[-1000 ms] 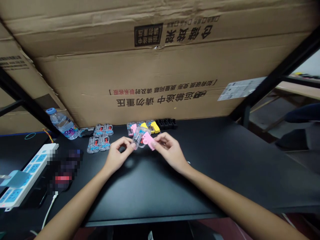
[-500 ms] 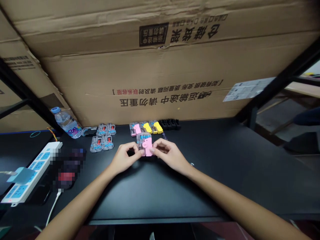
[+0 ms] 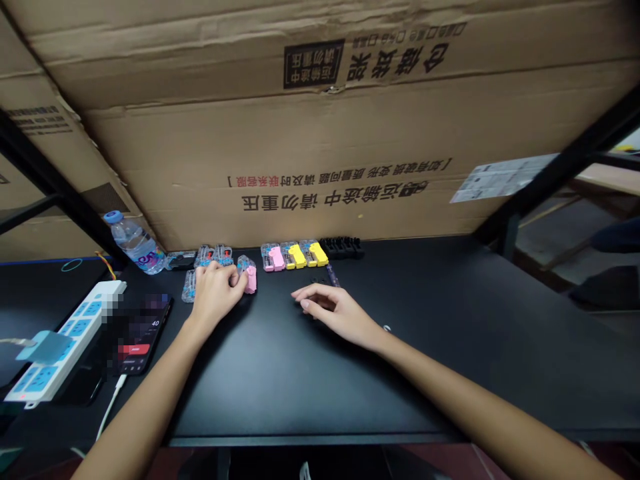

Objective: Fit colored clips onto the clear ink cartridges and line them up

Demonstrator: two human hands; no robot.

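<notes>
My left hand (image 3: pixel 219 288) is closed, pinching with thumb and fingertips the near edge of a flat plastic piece (image 3: pixel 251 279), half clear and half pink. The hand hovers over a group of clear plastic cases with red and blue parts (image 3: pixel 189 287) and hides some of them. My right hand (image 3: pixel 343 312) rests lower on the desk, fingers loosely curved and thumb apart, with nothing seen in it. Just beyond its fingers lies a thin dark purple stick-like thing (image 3: pixel 333 275). Against the cardboard stand one more pink-and-clear piece (image 3: pixel 275 257) and two yellow-and-clear ones (image 3: pixel 295 255).
A row of black plastic parts (image 3: pixel 343 248) sits right of the yellow pieces. At left are a water bottle (image 3: pixel 134 243), a white power strip (image 3: pixel 83 333) and a phone (image 3: pixel 150 333) on a cable. Large cardboard (image 3: pixel 300 140) walls off the back of the black desk (image 3: pixel 310 387).
My left hand has moved left, carrying the pink-and-clear piece away from my right hand. My right hand has let go of it and stayed near its spot.
</notes>
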